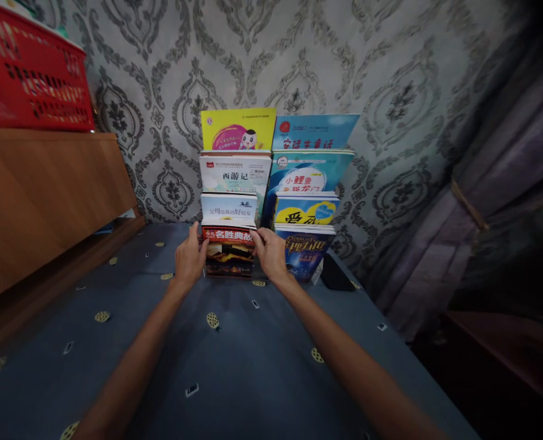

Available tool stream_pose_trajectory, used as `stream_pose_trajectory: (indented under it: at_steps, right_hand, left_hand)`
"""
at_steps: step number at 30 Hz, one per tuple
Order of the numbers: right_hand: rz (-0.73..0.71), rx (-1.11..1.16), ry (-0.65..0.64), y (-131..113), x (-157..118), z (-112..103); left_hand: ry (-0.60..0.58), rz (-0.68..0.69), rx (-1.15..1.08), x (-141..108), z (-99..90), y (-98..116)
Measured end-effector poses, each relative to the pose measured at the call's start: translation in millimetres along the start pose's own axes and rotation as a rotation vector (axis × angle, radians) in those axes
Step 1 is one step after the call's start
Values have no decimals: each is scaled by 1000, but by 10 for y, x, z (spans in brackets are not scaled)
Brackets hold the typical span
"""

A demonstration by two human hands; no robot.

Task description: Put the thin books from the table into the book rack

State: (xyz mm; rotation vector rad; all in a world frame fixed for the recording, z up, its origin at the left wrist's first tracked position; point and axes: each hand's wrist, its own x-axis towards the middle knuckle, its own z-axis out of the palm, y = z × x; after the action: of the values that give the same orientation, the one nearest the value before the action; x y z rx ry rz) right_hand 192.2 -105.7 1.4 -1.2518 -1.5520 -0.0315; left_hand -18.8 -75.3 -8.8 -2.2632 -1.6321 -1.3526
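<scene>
Two columns of books stand upright in tiers against the wall. At the front of the left column is a dark book with a red title band (229,252). My left hand (190,258) touches its left edge, and my right hand (271,253) has thumb and fingers on its upper right corner. Behind it rise a pale blue book (228,206), a white book (235,174) and a yellow book (238,129). The right column has a dark blue book (304,253) in front, then a yellow-and-blue book (305,209) and two blue ones behind.
A dark blue patterned cloth (234,366) covers the surface. On the left, a red basket (33,73) sits on a wooden cabinet (46,201). A flat black item (338,274) lies right of the books. Purple-grey curtains (431,244) hang at the right.
</scene>
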Motion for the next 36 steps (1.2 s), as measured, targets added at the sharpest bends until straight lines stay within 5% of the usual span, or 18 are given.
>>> stream_pose_trajectory:
  at_steps: [22, 28, 36]
  right_hand:
    - [-10, -86, -24, 17, -28, 24]
    - [161, -442, -231, -38, -303, 34]
    - [346, -566, -333, -84, -403, 63]
  left_hand:
    - [-81, 32, 62, 17, -50, 18]
    - [-141, 20, 166, 4, -53, 28]
    - [-202, -12, 216, 25, -88, 99]
